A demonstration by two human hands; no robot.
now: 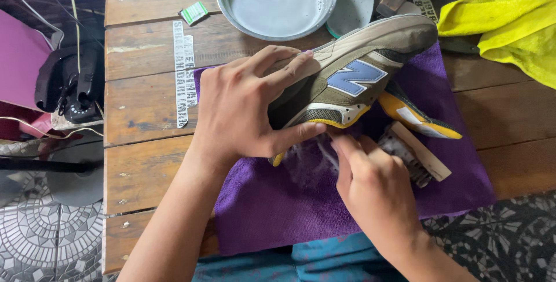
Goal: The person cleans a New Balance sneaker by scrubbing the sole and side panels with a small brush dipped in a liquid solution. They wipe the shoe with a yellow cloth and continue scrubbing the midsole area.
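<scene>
Hands [237, 108] on sneaker [353, 76], purple cloth [278, 207], plank table [145, 108], perhaps tiled floor [40, 230]

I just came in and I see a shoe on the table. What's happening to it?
A person holds an olive sneaker on its side with the left hand. The right hand grips a brush at the shoe's yellow sole edge, where there is foam. Underneath lies a purple towel on the wooden table. A metal bowl and yellow cloth sit behind.
</scene>
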